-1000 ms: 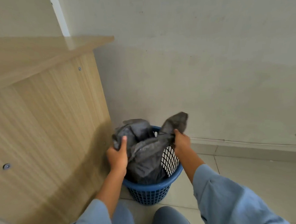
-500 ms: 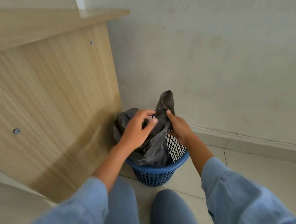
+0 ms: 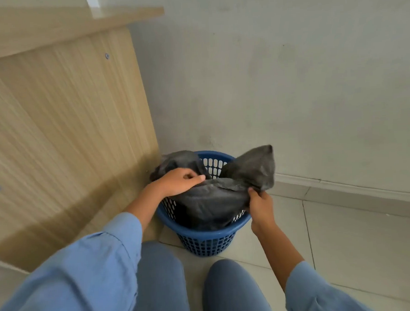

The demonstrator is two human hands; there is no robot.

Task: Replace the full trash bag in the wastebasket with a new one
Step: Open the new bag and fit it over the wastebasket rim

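Observation:
A blue perforated plastic wastebasket [image 3: 205, 241] stands on the floor in the corner between desk and wall. A dark grey trash bag [image 3: 216, 200] fills it, with two loose flaps sticking up above the rim. My left hand [image 3: 179, 181] lies over the bag's left flap, fingers curled around the plastic. My right hand [image 3: 258, 200] pinches the base of the right flap, whose end [image 3: 254, 167] points up and to the right. What is inside the bag is hidden.
A light wooden desk side panel [image 3: 62, 129] stands close on the left, touching the basket's side. A grey wall [image 3: 290, 79] with a skirting strip runs behind. Pale floor tiles [image 3: 358, 237] extend to the right. My knees [image 3: 225, 285] are just before the basket.
My hands have drawn apart, pulling the two flaps sideways. The right flap, which stood upright before, now leans to the right. The view has dipped toward the basket.

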